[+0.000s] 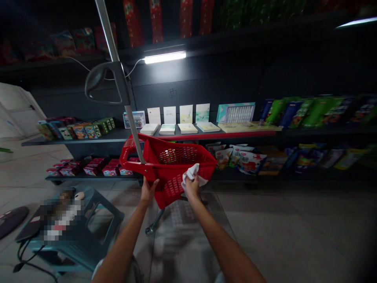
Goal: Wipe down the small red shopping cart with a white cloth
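A small red plastic shopping cart (173, 173) with a perforated basket stands in front of the shelves, a tall metal pole with a grey loop handle (125, 84) rising at its left end. My left hand (148, 190) grips the lower edge of the basket's near side, thumb against the red wall and other fingers partly hidden. In my right hand (192, 188) is a crumpled white cloth (191, 171), pressed against the near wall of the basket toward its right end. The basket's inside shows only in part.
A grey-blue plastic stool (101, 226) with a blurred-out item and black cables stands at left. Behind the cart, a dark shelf (120, 135) carries white booklets (187, 128), small boxes (88, 131) and snack bags (309, 112). A lit tube lamp (165, 57) hangs above.
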`<state>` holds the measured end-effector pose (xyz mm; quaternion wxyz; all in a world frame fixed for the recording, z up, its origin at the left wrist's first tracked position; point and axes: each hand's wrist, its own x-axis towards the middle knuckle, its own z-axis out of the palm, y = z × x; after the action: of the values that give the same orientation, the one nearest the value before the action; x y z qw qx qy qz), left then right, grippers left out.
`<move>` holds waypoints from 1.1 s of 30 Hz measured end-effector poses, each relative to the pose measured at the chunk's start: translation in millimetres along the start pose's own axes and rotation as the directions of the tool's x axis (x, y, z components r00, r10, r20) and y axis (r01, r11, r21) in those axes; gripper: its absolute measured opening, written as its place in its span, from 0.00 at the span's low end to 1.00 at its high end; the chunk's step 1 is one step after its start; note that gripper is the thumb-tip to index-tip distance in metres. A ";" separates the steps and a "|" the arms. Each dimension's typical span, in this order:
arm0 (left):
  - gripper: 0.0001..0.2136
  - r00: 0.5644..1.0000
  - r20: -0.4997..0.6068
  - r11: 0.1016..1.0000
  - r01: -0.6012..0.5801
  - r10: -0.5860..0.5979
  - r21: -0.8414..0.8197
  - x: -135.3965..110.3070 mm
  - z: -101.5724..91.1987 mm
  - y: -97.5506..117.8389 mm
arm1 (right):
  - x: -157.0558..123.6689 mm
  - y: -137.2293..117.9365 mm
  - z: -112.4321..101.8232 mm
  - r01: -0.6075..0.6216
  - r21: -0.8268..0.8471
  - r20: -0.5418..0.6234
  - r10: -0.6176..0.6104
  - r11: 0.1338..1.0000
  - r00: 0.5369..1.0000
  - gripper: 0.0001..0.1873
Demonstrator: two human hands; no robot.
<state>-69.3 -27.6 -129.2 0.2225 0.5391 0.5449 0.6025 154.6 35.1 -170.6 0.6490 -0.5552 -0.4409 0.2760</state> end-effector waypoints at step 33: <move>0.33 0.990 -0.139 0.943 0.061 -0.016 0.326 0.6 -3.0 0.5 | 40.8 28.9 -51.4 0.009 -0.192 -0.318 -0.071 0.981 0.946 0.33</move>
<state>-72.0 -28.5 -128.0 0.1039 0.5159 0.6622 0.5334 222.3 51.8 -187.4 0.6627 -0.6425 -0.3638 0.1253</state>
